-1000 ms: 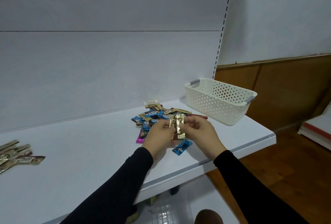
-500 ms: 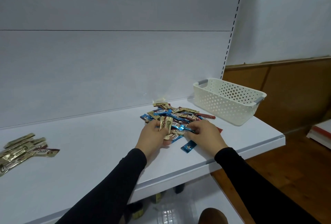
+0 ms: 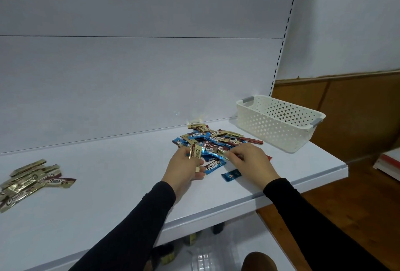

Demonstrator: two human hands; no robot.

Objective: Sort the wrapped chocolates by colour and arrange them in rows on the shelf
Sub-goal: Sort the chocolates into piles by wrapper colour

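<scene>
Mixed pile of wrapped chocolates (image 3: 213, 139) is lying on the white shelf (image 3: 121, 175), toward its right half, near the back panel. Wrappers in gold, blue and red-brown are overlapping in no order.

Left hand (image 3: 184, 170) is sitting at the pile's near-left edge, fingers curling round a few gold chocolates (image 3: 195, 154) that are standing up out of its grip. Right hand (image 3: 252, 162) is resting at the pile's near-right edge, fingertips pinching the end of a gold-and-blue wrapper (image 3: 218, 152) that is stretching across toward the left hand. Both sleeves are black.

One blue chocolate (image 3: 231, 175) is lying apart from the pile, just in front of the right hand, near the shelf's front edge. A red wrapper end is poking out from behind the right hand.

Far left on the same shelf, well apart from the pile, a group of gold chocolates (image 3: 28, 178) is lying in a loose overlapping fan.

White perforated basket (image 3: 277, 122) with grey handles is standing at the shelf's right end, just beside the pile. Wood panelling is running along the wall behind it.
</scene>
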